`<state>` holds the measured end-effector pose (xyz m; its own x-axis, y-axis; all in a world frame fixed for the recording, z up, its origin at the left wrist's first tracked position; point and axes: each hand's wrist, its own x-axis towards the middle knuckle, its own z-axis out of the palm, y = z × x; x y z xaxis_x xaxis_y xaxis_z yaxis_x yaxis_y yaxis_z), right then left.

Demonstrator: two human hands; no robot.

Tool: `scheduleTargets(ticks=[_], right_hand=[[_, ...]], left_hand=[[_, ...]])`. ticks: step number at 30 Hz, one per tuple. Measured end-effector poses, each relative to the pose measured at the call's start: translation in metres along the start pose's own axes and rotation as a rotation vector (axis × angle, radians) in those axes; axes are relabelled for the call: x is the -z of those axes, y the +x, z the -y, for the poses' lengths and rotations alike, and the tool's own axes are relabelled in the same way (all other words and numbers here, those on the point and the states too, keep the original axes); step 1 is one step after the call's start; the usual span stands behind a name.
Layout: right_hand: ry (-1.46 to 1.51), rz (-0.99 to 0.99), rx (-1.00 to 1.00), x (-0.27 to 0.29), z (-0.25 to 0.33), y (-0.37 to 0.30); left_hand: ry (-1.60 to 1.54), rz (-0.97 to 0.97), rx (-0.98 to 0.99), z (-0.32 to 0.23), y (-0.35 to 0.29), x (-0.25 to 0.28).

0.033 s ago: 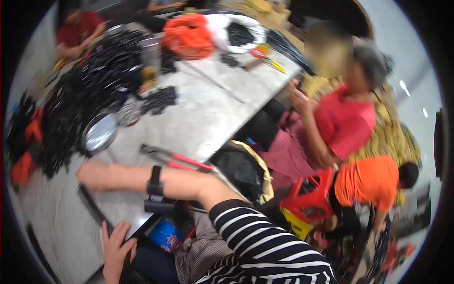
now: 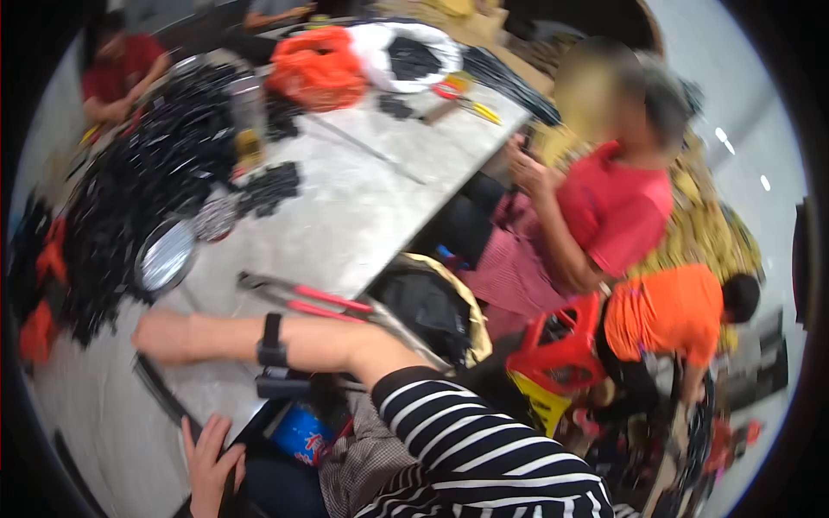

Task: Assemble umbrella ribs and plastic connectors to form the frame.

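Observation:
My right arm, in a black-and-white striped sleeve, reaches across to the left over the grey tabletop (image 2: 294,229). At its end my right hand (image 2: 164,337) is closed at the upper end of a thin black strip (image 2: 164,390); its fingertips are hidden. Lower down, my left hand (image 2: 212,462) lies at the table's near edge, its fingers spread over the strip's lower part. A dark band is on my right wrist. Beyond my right forearm lie red-handled long cutters (image 2: 324,298). Left of them is a round metal dish (image 2: 167,256).
A large heap of black strips (image 2: 142,164) covers the table's left side. Farther back stand an orange bag (image 2: 318,73) and a white bag (image 2: 445,60). A bag with a black lining (image 2: 427,306) stands beside the table. To the right are a seated person (image 2: 604,203) and a red stool (image 2: 561,345).
The whole view has shifted a little, so the table and people appear farther left. Both hands keep nearly the same pose by the black strip.

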<state>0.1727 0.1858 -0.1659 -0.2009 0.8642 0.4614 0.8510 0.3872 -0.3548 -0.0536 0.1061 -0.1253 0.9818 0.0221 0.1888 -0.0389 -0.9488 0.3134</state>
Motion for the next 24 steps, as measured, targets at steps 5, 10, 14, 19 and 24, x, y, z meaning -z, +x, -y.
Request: scheduleTargets(ticks=[5, 10, 14, 19, 24], right_hand=[[-0.024, -0.304, -0.025, 0.011, -0.016, -0.035], [-0.107, -0.118, -0.041, 0.006, -0.017, -0.034], [-0.131, -0.145, 0.019, 0.001, -0.015, -0.028], [-0.161, -0.127, 0.012, -0.004, -0.012, -0.029], [-0.195, -0.207, 0.018, -0.008, -0.009, -0.029]], left_hand=[[0.007, 0.053, -0.145, -0.003, 0.029, 0.003], [0.011, 0.044, -0.149, 0.001, 0.023, 0.003], [0.01, 0.028, -0.161, 0.002, 0.022, 0.004], [-0.003, 0.017, -0.149, -0.001, 0.025, 0.006], [0.006, 0.013, -0.156, -0.002, 0.027, 0.005]])
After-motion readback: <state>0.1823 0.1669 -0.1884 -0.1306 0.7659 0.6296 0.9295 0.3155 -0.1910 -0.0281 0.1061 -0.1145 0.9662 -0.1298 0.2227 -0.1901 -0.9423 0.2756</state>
